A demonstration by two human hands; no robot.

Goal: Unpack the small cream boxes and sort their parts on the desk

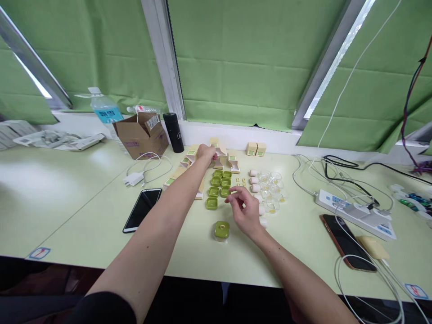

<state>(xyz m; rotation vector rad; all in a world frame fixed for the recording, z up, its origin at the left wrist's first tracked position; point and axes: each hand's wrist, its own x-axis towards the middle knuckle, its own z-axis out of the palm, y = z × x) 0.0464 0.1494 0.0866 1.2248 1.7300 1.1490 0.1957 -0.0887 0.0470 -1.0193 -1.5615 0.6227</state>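
Note:
My left hand [205,153] reaches to the far side of the table, among small cream cartons [233,164] with green labels. Its fingers are curled closed, and what they grip is hidden. Hovering by the rows of green square lids [212,204], my right hand [245,210] has loosely bent fingers apart, with nothing visible between them. A clear container with a green lid [222,230] stands alone nearer the front edge. Right of the lids are tiny yellow pieces [243,180], a column of pale pink rolls [255,188] and several clear cups [271,206].
A dark phone [142,209] and a white charger [134,178] lie at left. Behind them stand a cardboard box [143,137] and a black bottle [173,132]. At right are a power strip [354,213], loose cables and another phone [347,243]. Two cartons [255,149] stand by the wall.

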